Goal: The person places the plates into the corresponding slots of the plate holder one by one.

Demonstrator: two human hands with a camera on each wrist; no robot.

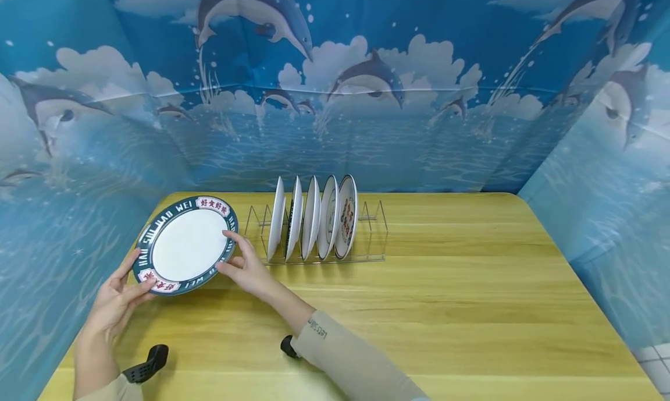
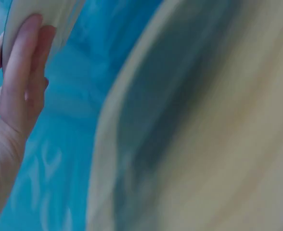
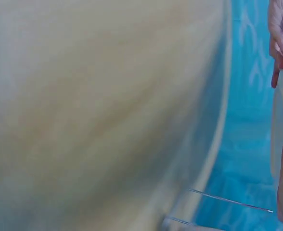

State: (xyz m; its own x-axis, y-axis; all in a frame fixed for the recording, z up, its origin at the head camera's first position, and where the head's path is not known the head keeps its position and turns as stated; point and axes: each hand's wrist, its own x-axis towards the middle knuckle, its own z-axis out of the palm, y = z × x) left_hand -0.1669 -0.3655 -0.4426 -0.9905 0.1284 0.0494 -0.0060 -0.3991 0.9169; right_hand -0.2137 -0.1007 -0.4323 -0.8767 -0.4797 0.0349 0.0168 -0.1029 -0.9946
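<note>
A round plate (image 1: 188,247) with a white centre and a dark teal rim lettered in white, with red characters, is held tilted over the table's left part. My left hand (image 1: 112,305) grips its lower left rim, thumb on the face. On the right side of that rim, my right hand (image 1: 248,270) pinches the plate, two fingertips showing on the face. In the left wrist view, the left hand (image 2: 16,101) has its fingers against the plate's pale underside (image 2: 64,14). At the right edge of the right wrist view, the plate (image 3: 279,125) shows edge-on beside cut-off hands.
Right of the held plate stands a wire rack (image 1: 378,215), with several plates (image 1: 311,217) upright in its left and middle slots. The wooden table (image 1: 471,308) extends to the right. Dolphin-print cloth (image 1: 340,133) hangs behind and at both sides. Black wrist mounts (image 1: 148,363) sit near both sleeves.
</note>
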